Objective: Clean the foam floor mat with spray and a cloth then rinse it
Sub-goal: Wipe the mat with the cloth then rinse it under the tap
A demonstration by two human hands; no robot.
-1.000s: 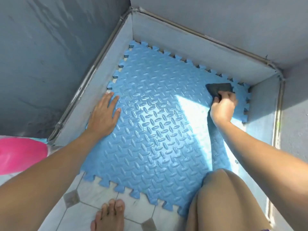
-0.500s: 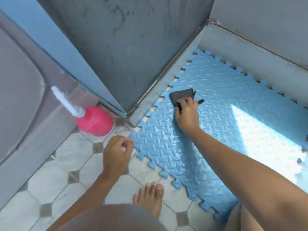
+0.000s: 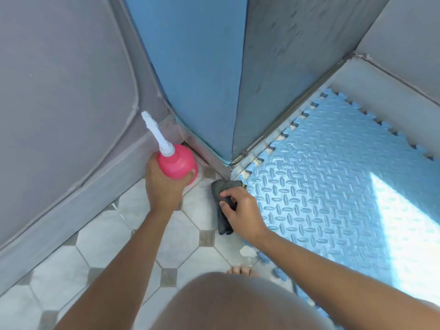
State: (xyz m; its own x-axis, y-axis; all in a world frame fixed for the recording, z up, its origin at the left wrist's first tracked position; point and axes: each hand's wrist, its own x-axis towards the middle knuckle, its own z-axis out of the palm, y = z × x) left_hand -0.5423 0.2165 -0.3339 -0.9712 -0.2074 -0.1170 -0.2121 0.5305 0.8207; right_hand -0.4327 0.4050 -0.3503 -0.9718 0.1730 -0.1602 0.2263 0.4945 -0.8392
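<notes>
The blue foam mat [image 3: 333, 186] with a raised tread pattern and toothed edges lies on the floor at the right, partly in sunlight. My right hand [image 3: 240, 208] grips a dark grey cloth [image 3: 222, 206] on the tiles just off the mat's left corner. My left hand [image 3: 163, 186] is wrapped around a pink bottle [image 3: 178, 166] with a long white nozzle pointing up and left, standing near the wall corner.
Grey and blue walls [image 3: 214, 67] meet in a corner right behind the bottle. A low grey ledge [image 3: 381, 96] borders the mat's far side. White tiles with grey diamonds [image 3: 119, 246] cover the floor. My knee [image 3: 238, 303] and toes [image 3: 240, 270] are at the bottom.
The view swung left. My left hand left the mat, reached across the tiles and took hold of the pink bottle. My right hand dragged the cloth from the mat's right side to its left corner.
</notes>
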